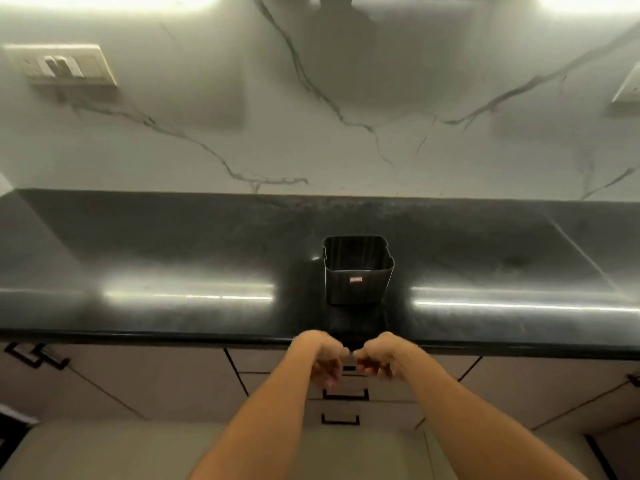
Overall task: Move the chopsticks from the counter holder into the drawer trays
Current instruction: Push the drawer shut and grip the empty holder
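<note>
A black square holder (356, 271) stands on the dark counter (173, 254) near its front edge, in the middle of the view. No chopsticks show inside it. Just below the counter edge, my left hand (323, 358) and my right hand (379, 356) are side by side with curled fingers at the top drawer front (263, 360). They cover its handle, and whether they grip it I cannot tell. The drawers are closed; the trays are hidden.
Below the hands are two more drawers with black handles (345, 396). Cabinet doors with black handles (38, 355) flank the drawers. A marble backsplash with a switch plate (62, 65) rises behind the counter. Pale floor lies below.
</note>
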